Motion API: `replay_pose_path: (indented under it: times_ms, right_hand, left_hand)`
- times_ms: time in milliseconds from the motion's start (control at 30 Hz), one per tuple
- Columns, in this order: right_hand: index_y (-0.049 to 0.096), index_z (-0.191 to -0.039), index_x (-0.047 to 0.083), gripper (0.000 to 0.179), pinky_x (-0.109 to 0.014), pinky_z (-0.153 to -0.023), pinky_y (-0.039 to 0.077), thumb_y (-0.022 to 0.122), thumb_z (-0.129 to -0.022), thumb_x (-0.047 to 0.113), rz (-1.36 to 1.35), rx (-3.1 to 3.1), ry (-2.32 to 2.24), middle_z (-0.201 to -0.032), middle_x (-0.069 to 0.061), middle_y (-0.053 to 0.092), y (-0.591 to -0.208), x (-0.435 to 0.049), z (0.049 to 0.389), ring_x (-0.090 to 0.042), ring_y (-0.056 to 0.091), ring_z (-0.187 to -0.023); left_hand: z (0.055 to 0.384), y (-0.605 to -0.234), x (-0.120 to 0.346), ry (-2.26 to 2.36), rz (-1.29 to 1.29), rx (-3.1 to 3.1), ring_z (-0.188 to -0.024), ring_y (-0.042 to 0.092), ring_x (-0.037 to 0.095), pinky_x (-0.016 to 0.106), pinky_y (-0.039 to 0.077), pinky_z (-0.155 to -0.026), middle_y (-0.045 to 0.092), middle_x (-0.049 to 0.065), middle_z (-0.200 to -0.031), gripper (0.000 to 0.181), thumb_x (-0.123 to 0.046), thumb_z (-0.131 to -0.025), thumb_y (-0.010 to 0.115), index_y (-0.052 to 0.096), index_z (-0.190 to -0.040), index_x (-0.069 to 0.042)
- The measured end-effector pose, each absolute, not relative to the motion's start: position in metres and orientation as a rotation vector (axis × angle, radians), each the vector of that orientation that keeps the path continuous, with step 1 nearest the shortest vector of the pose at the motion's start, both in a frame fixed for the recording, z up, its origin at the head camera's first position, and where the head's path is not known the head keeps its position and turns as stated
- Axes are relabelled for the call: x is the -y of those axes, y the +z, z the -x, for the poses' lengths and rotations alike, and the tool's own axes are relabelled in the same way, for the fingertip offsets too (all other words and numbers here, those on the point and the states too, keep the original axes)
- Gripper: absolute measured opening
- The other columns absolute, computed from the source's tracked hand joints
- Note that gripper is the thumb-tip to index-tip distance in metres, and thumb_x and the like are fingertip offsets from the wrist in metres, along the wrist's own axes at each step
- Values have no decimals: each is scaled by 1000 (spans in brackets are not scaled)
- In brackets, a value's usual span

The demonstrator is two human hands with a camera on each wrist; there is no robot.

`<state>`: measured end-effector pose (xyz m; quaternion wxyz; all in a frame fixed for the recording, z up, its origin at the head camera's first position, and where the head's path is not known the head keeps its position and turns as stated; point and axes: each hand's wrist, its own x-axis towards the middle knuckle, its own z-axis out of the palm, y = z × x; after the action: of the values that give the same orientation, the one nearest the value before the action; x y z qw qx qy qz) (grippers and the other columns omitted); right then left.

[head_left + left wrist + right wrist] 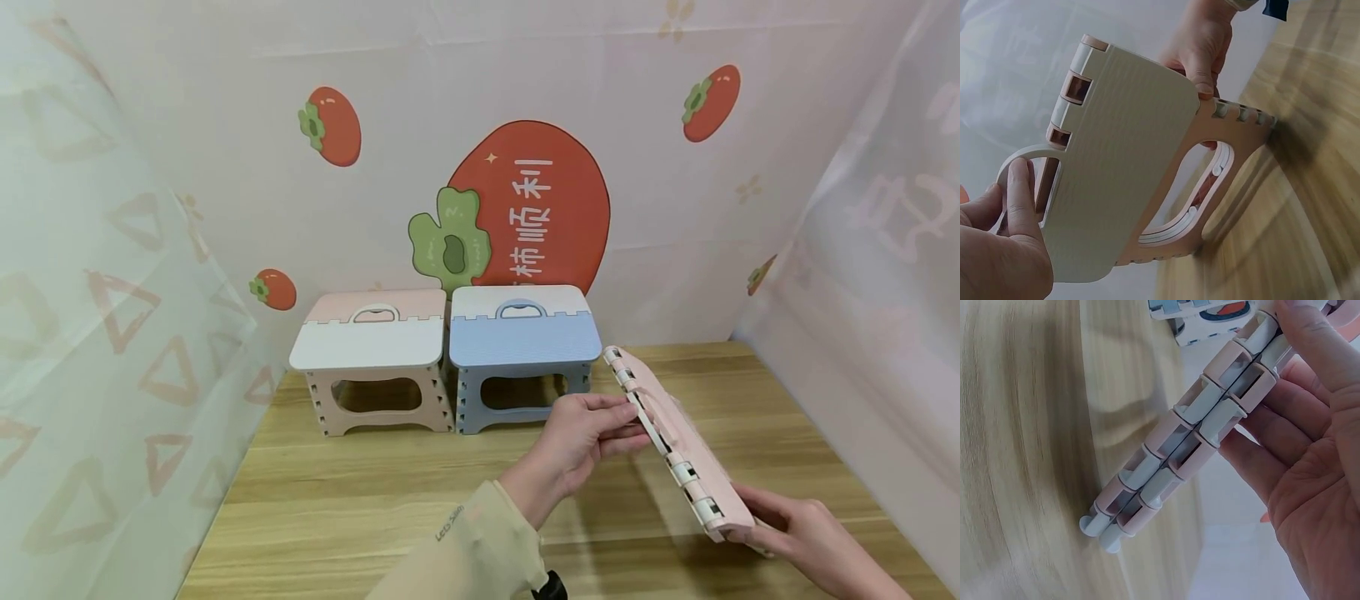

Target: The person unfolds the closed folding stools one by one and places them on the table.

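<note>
A pink-and-white folding step stool (693, 446), folded flat, is held on edge and tilted over the right side of the wooden table. My left hand (577, 437) grips its carry handle (1040, 151), fingers passing through the loop. At the near end, my right hand (810, 529) holds the stool's edge; the right wrist view shows the thumb on one side and the fingers on the other. Two rows of hinges (1166, 444) lie side by side there. In the left wrist view, the white top panel (1110, 156) faces the camera, with a pink leg (1247, 134) reaching down toward the wood.
Two unfolded stools stand side by side at the back of the table (360, 492): a pink-and-white stool (367, 346) on the left, a blue-and-white stool (525, 342) beside it. Behind them hangs a pale backdrop (225, 100) with printed persimmons; sheeting encloses both sides.
</note>
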<state>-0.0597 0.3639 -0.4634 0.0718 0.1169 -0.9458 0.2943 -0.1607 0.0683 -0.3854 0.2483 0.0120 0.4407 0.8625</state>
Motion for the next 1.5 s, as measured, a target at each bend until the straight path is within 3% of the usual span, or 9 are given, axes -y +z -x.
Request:
replay_pose_path:
  times_ms: [133, 333, 667, 933, 1200, 1500]
  right_hand:
    - [72, -128, 10, 50, -8, -69, 49, 86, -82, 22, -373, 2825, 908, -110, 7, 76, -462, -361, 61, 9, 63, -99]
    - [69, -127, 1, 50, -14, -60, 50, 85, -82, 17, -376, 2835, 960, -101, -8, 78, -461, -356, 62, 10, 62, -89]
    - [70, -126, 2, 47, -10, -64, 51, 84, -83, 13, -391, 2791, 1079, -98, 7, 78, -459, -345, 65, 9, 65, -89]
    - [67, -125, -6, 46, -12, -65, 54, 83, -85, 12, -344, 2792, 1111, -99, -8, 78, -459, -338, 68, 8, 65, -89]
    - [67, -126, -3, 44, -20, -67, 58, 81, -87, 13, -284, 2777, 1176, -100, -11, 78, -458, -328, 70, 5, 68, -85]
    - [66, -128, -3, 47, -21, -67, 58, 81, -88, 15, -214, 2784, 1211, -103, -14, 77, -453, -315, 73, 4, 68, -85]
  left_hand:
    - [164, -380, -70, 2359, -35, -1204, -82, 75, 27, 41, 63, -79, 75, 22, -95, 9, 7, -91, 70, 73, -100, 8]
    - [168, -374, -71, 2343, -43, -1250, -84, 76, 27, 41, 63, -80, 75, 22, -98, 11, 4, -91, 72, 74, -101, 7]
    - [174, -367, -74, 2344, -52, -1316, -78, 76, 23, 40, 64, -76, 76, 19, -93, 8, 0, -92, 73, 76, -98, 4]
    - [176, -358, -75, 2332, -105, -1354, -82, 76, 25, 35, 64, -76, 76, 20, -96, 10, 4, -91, 73, 76, -100, 4]
    - [177, -350, -74, 2324, -165, -1371, -84, 76, 22, 33, 63, -77, 76, 18, -100, 17, 4, -90, 73, 78, -106, -1]
    - [177, -344, -78, 2282, -187, -1528, -86, 77, 23, 32, 64, -75, 78, 13, -94, 16, -4, -90, 77, 78, -105, -6]
